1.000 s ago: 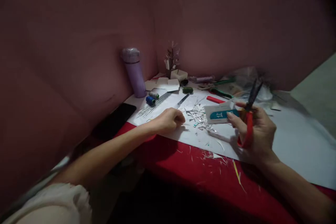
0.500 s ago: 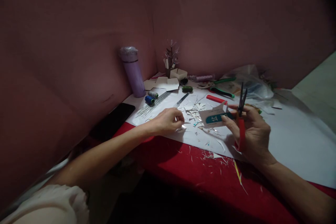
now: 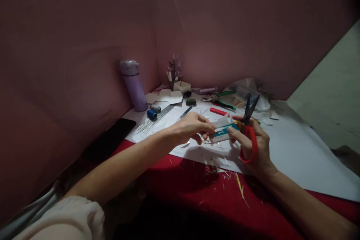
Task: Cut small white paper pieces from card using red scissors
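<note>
The person's left hand (image 3: 192, 127) reached across from the near left and pinched the left end of a small white card with a teal band (image 3: 222, 129), fingers pressed together on it. The right hand (image 3: 254, 146) held the card's right end between thumb and fingertips while also carrying a pair of red-handled scissors (image 3: 249, 127), fingers threaded through the red loop. The dark blades pointed up and away from the person, slightly spread. The card hung just above a large white sheet (image 3: 289, 150) laid over the red tabletop (image 3: 225, 202), with paper scraps (image 3: 222, 157) scattered beneath and near the hands.

Farther left stood a purple bottle (image 3: 132, 84), with thread spools (image 3: 153, 111) and a bundle of thin wires (image 3: 154, 120) beside it; a dark phone (image 3: 108, 140) lay on the near left. Green-handled pliers (image 3: 223, 101) and a red tool (image 3: 218, 111) lay beyond the hands.

The likely trouble lay in the double load on the right hand: gripping card and scissors together, it could let the card slip or twist. The parted blades stood close to the fingers, and the dim light made a nick more likely.
</note>
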`<state>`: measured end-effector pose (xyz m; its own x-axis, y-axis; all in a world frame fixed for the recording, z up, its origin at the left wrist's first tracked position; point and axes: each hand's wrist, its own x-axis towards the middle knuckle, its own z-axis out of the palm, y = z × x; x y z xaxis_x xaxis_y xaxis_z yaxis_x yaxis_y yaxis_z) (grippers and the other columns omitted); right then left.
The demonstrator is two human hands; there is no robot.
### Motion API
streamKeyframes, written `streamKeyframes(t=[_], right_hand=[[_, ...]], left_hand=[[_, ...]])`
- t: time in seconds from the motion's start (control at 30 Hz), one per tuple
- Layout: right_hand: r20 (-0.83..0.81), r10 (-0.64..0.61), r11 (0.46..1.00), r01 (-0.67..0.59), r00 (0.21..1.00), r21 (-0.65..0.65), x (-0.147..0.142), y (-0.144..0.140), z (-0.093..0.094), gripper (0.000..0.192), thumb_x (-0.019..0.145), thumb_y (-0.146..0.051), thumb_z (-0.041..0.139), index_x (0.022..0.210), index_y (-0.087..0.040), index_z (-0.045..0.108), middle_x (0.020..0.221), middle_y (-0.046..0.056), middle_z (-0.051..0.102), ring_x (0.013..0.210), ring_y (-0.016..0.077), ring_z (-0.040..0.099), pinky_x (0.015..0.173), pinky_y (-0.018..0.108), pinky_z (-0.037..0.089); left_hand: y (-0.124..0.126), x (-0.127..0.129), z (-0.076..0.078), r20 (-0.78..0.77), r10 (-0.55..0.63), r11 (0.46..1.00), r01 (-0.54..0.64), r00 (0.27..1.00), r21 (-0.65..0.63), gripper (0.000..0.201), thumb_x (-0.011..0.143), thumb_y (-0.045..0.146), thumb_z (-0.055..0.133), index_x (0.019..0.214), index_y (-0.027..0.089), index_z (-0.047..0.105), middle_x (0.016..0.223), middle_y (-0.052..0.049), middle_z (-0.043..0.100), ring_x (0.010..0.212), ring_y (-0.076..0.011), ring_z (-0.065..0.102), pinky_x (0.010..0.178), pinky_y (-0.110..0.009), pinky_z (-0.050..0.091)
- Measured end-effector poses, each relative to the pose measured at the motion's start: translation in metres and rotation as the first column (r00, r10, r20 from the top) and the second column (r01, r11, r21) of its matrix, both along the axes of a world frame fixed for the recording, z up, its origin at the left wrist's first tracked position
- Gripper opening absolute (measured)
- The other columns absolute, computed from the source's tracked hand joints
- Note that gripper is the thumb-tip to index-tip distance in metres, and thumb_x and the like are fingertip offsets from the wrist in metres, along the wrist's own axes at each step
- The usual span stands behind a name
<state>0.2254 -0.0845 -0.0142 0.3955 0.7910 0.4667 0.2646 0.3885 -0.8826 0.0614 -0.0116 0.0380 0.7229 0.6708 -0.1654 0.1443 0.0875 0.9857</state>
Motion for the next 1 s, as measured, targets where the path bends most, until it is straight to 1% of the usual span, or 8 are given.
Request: streamKeyframes(t=[0.23,0.37,0.53,0.7,0.77,0.83,0.9,1.0], right_hand=[[-0.042,0.053,0.998,-0.054,0.998,-0.028,0.000,0.001,-0.001,0.030,0.073,-0.031,0.067,0.100,-0.024,0.056,0.058,-0.006,0.051,0.050,0.0119,0.049,0.051,0.027,0.039],[-0.016,0.030,0.997,-0.032,0.999,-0.072,-0.001,0.000,0.001,0.036,0.067,-0.029,0.072,0.099,-0.023,0.057,0.057,-0.007,0.050,0.046,0.0103,0.045,0.045,0.025,0.036],[-0.145,-0.017,0.997,0.005,0.989,-0.079,-0.003,0.000,0.005,0.037,0.063,-0.026,0.073,0.097,-0.022,0.058,0.057,-0.007,0.052,0.048,0.0102,0.047,0.045,0.024,0.038],[-0.251,-0.043,0.997,0.025,0.967,-0.073,-0.004,0.000,0.008,0.035,0.062,-0.024,0.073,0.094,-0.022,0.058,0.064,-0.005,0.056,0.051,0.0112,0.051,0.049,0.026,0.041],[-0.207,-0.046,0.997,0.033,0.977,-0.068,-0.004,-0.001,0.008,0.035,0.062,-0.025,0.073,0.094,-0.022,0.058,0.060,-0.006,0.054,0.050,0.0109,0.049,0.048,0.026,0.040],[-0.148,-0.046,0.997,0.035,0.988,-0.074,-0.004,-0.002,0.008,0.037,0.063,-0.026,0.073,0.096,-0.022,0.058,0.056,-0.007,0.053,0.049,0.0107,0.047,0.048,0.025,0.039],[-0.111,-0.038,0.996,0.029,0.993,-0.085,-0.004,-0.004,0.008,0.038,0.063,-0.027,0.073,0.097,-0.021,0.057,0.056,-0.007,0.053,0.049,0.0108,0.047,0.048,0.025,0.039],[-0.102,-0.015,0.997,0.006,0.995,-0.081,-0.004,-0.005,0.008,0.039,0.063,-0.028,0.073,0.098,-0.021,0.057,0.057,-0.007,0.054,0.049,0.0108,0.048,0.048,0.025,0.039]], left_hand=[[0.000,0.015,-0.010,-0.093,0.094,0.979,-0.075,0.991,0.188,0.004,0.068,0.011,0.059,0.065,0.010,0.060,0.052,0.001,0.054,0.037,-0.0058,0.042,0.034,-0.020,0.031],[-0.005,0.017,-0.020,-0.061,0.124,0.968,-0.107,0.990,0.226,0.003,0.070,0.012,0.058,0.068,0.011,0.059,0.050,0.004,0.051,0.034,-0.0045,0.038,0.034,-0.019,0.030],[-0.010,0.014,-0.023,0.084,0.207,0.955,-0.220,0.975,0.201,0.011,0.071,0.010,0.054,0.081,0.013,0.057,0.060,0.002,0.055,0.047,-0.0073,0.047,0.039,-0.019,0.035],[-0.012,0.009,-0.032,0.294,0.436,0.800,-0.516,0.851,0.306,0.019,0.076,0.025,0.059,0.090,0.013,0.056,0.080,-0.003,0.058,0.067,-0.0096,0.052,0.055,-0.021,0.043],[-0.012,0.010,-0.037,0.288,0.381,0.875,-0.444,0.879,0.195,0.029,0.073,0.033,0.065,0.092,0.012,0.057,0.084,-0.005,0.059,0.072,-0.0111,0.054,0.059,-0.022,0.044],[-0.013,0.012,-0.041,0.279,0.217,0.975,-0.223,0.936,-0.010,0.034,0.071,0.035,0.068,0.092,0.010,0.059,0.083,-0.006,0.061,0.068,-0.0112,0.056,0.057,-0.022,0.043],[-0.014,0.014,-0.044,0.293,0.101,0.986,-0.056,0.951,-0.158,0.031,0.070,0.032,0.069,0.090,0.010,0.062,0.079,-0.007,0.063,0.062,-0.0103,0.057,0.052,-0.021,0.040],[-0.013,0.016,-0.047,0.282,0.116,0.976,-0.057,0.952,-0.210,0.021,0.070,0.024,0.068,0.084,0.009,0.064,0.071,-0.006,0.064,0.056,-0.0091,0.057,0.050,-0.019,0.038]])
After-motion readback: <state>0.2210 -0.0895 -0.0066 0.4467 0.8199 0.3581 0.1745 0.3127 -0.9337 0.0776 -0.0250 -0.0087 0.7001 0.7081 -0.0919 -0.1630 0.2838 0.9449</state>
